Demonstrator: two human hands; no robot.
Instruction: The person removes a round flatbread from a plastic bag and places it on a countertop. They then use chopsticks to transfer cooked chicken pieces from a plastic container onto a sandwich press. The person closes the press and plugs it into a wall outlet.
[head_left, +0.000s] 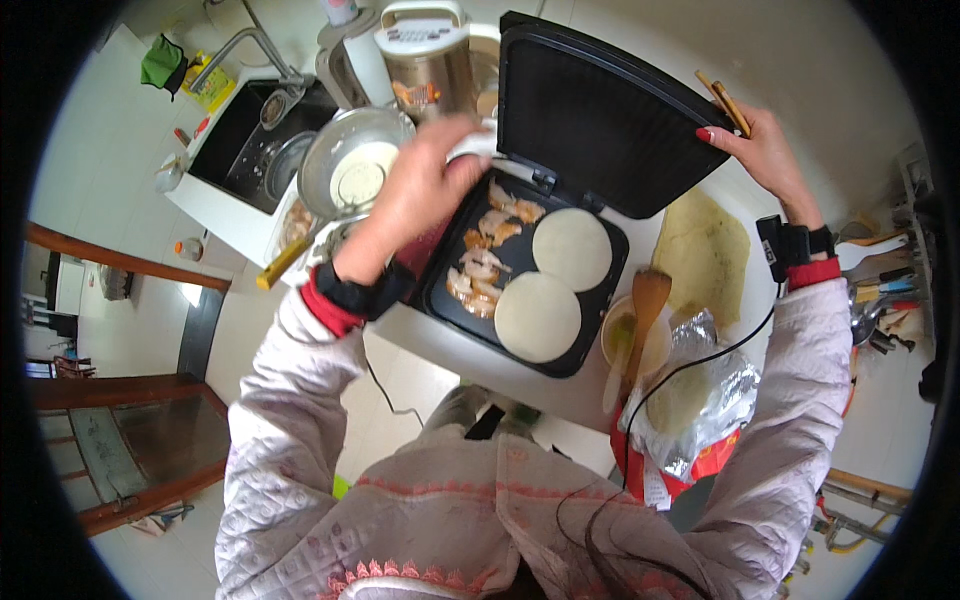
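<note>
A black electric griddle (480, 326) stands on the counter with its lid (592, 112) raised. Pieces of meat (480, 274) lie on the left side of its plate, and two round pale flatbreads (538, 316) lie on the right, one partly against the other. My right hand (761, 146) grips the lid's outer edge and also has wooden chopsticks (729, 105) in it. My left hand (427, 187), slightly blurred, is at the griddle's left rear, by a white thing (472, 144); whether its fingers hold that thing is unclear.
A metal bowl (307, 169) of pale batter and a yellow-handled tool (285, 262) are left of the griddle, near the sink (225, 157). Behind stands a soymilk maker (427, 64). At right are a flat dough sheet (701, 247), a bowl (660, 349) with a wooden spatula (649, 292), foil (739, 390) and a black cable (697, 361).
</note>
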